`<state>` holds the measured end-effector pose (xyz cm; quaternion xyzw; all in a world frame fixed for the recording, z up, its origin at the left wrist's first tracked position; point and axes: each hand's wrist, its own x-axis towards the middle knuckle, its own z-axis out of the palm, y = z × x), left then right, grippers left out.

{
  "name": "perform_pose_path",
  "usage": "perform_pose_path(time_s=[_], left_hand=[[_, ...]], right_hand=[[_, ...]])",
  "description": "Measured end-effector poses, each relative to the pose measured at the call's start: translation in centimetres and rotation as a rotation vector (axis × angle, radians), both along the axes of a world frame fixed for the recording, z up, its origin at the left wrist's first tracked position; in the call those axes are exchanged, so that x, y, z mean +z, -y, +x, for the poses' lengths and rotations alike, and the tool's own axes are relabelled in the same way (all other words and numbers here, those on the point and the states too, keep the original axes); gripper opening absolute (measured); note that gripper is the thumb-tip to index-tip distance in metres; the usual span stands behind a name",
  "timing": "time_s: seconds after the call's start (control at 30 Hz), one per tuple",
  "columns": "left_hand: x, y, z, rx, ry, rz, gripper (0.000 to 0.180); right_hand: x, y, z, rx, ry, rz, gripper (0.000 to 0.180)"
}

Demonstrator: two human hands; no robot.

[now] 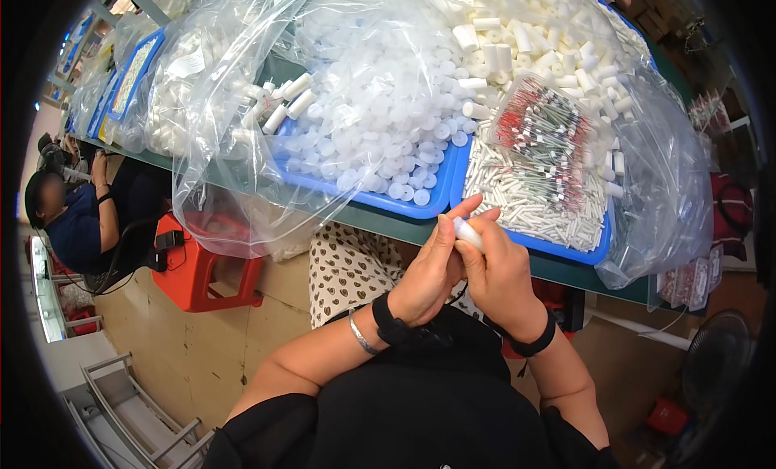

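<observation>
Just in front of the table edge, my left hand (431,268) and my right hand (501,276) come together around a short white cylinder (469,234). The end toward my left fingers looks like a translucent cap. Both hands are closed on the piece, and fingers hide much of it. Beyond them, a blue tray (404,206) holds a heap of translucent round caps (372,137). A second blue tray (558,247) to its right carries many thin white rods (501,182). On those rods rests a clear box of small wired parts (550,133) with red and grey-green leads.
Thick white cylinders (517,44) are piled at the far right, with clear plastic bags (659,170) around them. Finished-looking white pieces (287,105) lie at the left. A red stool (206,263) stands below the table (388,230). Another person (77,218) sits far left.
</observation>
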<state>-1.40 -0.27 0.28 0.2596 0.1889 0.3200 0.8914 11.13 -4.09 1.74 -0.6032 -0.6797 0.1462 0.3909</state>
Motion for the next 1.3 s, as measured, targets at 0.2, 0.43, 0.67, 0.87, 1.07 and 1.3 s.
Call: perform_pose_path(time_s=[0.2, 0.43, 0.67, 0.87, 1.07, 1.3], left_hand=[[1.1, -1.6, -1.0, -0.059, -0.046, 0.038, 0.063], [0.1, -1.9, -0.1, -0.039, -0.035, 0.183, 0.062], [-0.3, -0.5, 0.4, 0.074, -0.057, 0.058, 0.059], [0.5, -1.5, -0.5, 0.054, -0.050, -0.045, 0.055], [0.4, -1.0, -0.7, 0.102, -0.101, 0.047, 0.049], [6.5, -10.7, -6.5, 0.495, 0.507, -0.349, 0.069]], right_hand=[[2.2, -0.2, 1.2, 0.126, -0.986, -0.650, 0.035], [0.7, 0.0, 1.5, 0.196, -1.017, -0.652, 0.036], [0.6, -0.2, 0.3, -0.002, 0.033, -0.129, 0.021], [0.6, -0.5, 0.4, 0.013, 0.064, -0.076, 0.021], [1.0, -0.5, -0.1, 0.045, 0.072, -0.054, 0.034], [3.8, -0.4, 1.1, 0.056, -0.047, -0.119, 0.043]])
